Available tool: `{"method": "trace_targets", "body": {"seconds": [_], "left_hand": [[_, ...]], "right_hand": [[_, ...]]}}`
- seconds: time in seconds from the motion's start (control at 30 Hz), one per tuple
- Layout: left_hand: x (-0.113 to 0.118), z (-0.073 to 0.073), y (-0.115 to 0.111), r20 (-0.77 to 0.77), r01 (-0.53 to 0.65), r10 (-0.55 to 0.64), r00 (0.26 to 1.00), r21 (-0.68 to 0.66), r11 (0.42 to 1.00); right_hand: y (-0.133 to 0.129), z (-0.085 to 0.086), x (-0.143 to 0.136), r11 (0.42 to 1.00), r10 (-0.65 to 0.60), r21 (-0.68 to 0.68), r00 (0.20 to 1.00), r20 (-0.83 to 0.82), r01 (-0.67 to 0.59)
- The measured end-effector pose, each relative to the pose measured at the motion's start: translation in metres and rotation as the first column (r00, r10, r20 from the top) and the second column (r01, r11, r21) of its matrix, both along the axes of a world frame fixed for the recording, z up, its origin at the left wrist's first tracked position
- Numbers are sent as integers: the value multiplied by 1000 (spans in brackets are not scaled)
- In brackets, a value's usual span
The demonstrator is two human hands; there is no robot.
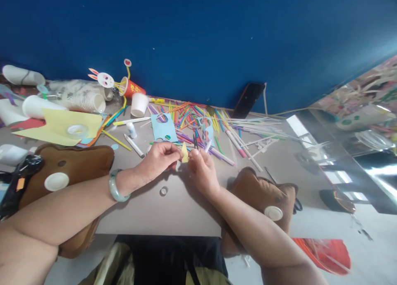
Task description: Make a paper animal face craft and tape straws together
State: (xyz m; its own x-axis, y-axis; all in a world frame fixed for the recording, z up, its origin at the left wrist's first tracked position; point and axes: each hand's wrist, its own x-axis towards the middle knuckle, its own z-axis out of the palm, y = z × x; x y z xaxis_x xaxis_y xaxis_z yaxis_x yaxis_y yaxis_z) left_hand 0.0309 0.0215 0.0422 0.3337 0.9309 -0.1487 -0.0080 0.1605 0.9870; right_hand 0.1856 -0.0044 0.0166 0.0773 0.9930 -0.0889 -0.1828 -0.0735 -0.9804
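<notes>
Left grip point(163, 156) pinches paper point(185, 152) — right grip point(203, 169) curls round scissors point(195, 142).

On the left wrist the person wears one round bangle point(118, 185), thick and smooth, of pale grey-green colour with cloudy lighter patches, and its surface shines a little like polished stone. Both forearms point(245, 223) are bare. At the lower edge one sees black clothing point(161, 260), and beside it olive-green cloth point(116, 262) with soft folds; which garments these are, I cannot tell.
</notes>
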Motion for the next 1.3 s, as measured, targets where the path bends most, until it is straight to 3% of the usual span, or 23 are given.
{"method": "trace_targets", "body": {"seconds": [0.23,0.43,0.53,0.73,1.13,1.3], "left_hand": [[1,4,-1,-76,129,-130,989,-26,991],[1,-1,1,-90,140,-144,986,-47,989],[0,0,2,-53,88,-90,994,-34,995],[-1,4,6,54,-65,66,996,-30,997],[-3,8,9,141,-225,227,964,-29,974],[-4,4,11,166,-223,226,960,-40,974]], "right_hand": [[3,4,5,996,84,-18,995,-57,-85],[7,4,6,1000,-2,11,992,-130,4],[9,2,6,1000,-28,7,989,-142,29],[4,-1,3,999,39,4,999,-18,-39],[-8,2,-7,987,161,-44,974,160,-155],[-10,2,-9,984,173,-73,969,174,-163]]}}
